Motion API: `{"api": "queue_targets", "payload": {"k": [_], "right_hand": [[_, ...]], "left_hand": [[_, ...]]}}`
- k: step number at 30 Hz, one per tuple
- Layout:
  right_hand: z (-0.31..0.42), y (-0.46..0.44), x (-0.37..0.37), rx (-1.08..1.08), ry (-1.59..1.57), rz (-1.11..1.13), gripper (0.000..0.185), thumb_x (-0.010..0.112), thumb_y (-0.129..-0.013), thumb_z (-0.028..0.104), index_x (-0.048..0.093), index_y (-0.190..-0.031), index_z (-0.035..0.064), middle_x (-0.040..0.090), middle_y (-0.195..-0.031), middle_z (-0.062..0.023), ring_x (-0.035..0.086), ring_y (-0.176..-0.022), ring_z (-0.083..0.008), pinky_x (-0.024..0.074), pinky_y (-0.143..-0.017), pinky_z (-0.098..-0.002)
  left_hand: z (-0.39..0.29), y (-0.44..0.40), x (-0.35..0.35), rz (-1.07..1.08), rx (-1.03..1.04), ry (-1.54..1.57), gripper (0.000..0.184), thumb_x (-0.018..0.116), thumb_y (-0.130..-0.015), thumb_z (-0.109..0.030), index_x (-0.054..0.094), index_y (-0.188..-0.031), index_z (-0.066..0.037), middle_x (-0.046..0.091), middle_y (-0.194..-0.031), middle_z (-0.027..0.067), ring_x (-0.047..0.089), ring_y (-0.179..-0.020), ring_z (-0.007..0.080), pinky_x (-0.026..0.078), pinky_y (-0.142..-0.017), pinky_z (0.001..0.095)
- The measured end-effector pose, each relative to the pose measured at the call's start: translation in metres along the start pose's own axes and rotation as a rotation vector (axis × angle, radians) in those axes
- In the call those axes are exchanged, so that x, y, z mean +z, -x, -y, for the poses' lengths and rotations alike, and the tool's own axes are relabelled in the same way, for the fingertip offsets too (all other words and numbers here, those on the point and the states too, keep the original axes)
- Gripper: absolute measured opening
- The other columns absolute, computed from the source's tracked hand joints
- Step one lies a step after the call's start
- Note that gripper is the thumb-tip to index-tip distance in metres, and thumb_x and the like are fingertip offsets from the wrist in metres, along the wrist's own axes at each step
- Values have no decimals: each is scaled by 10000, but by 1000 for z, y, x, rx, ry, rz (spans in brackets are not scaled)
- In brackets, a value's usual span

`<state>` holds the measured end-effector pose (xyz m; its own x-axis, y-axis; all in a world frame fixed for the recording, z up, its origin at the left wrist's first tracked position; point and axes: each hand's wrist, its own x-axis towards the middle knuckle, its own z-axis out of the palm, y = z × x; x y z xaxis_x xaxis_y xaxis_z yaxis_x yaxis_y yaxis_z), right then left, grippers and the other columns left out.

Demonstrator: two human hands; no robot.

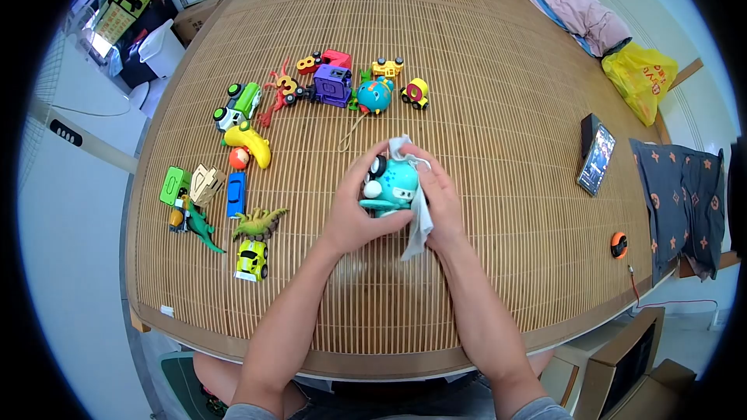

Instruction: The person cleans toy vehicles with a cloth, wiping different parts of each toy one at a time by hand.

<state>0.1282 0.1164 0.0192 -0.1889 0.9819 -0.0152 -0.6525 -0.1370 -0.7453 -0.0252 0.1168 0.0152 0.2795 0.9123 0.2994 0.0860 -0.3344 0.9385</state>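
A turquoise toy [395, 180] with dark wheels and a white round part is between my two hands, above the middle of the slatted mat [373, 295]. My left hand [354, 206] grips the toy from its left side, thumb along the lower edge. My right hand [440, 198] is closed on a white cloth [419, 222], which lies against the toy's right side and hangs down below it. The toy's underside and some of the right fingertips are hidden.
Beyond my hands stand a purple toy [333, 85], a blue round toy [374, 96] and small vehicles. Left are a toy banana [249, 144], a blue car [236, 195] and dinosaurs. A phone [597, 159], an orange-black object [618, 246] and a yellow bag [642, 78] lie right.
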Motion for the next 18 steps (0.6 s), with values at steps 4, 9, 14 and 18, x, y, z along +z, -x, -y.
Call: {"api": "queue_targets", "payload": {"k": [4,9,14,18], "right_hand": [[-1,1,4,-74,190,107,416,547,-970,246,489,-1328,42,553,-1245,-76,550,-1097,-141,456,-935,-287],[-5,-1,-7,-56,284,65,415,612,-937,231,526,-1289,28,582,-1197,-72,560,-1063,-136,461,-919,-287],[-4,-2,-7,-43,176,-51,325,631,-926,245,607,-1145,6,647,-1035,-73,617,-918,-131,511,-804,-269],[-8,-4,-7,-61,103,-146,300,638,-922,238,618,-1102,-1,656,-982,-72,628,-864,-126,521,-762,-261]], "left_hand": [[5,1,-2,-50,-74,146,957,782,-682,-199,270,-1465,-2,448,-1362,122,468,-1220,194,374,-1026,324],[8,0,-1,-70,-66,95,945,766,-703,-195,254,-1469,9,454,-1355,126,473,-1215,196,373,-1025,326],[2,1,0,-47,-100,47,947,778,-693,-214,271,-1460,13,448,-1353,128,475,-1211,199,377,-1022,328],[-1,2,3,-58,-142,174,912,779,-698,-197,296,-1445,2,468,-1293,113,498,-1163,191,397,-999,321]]}}
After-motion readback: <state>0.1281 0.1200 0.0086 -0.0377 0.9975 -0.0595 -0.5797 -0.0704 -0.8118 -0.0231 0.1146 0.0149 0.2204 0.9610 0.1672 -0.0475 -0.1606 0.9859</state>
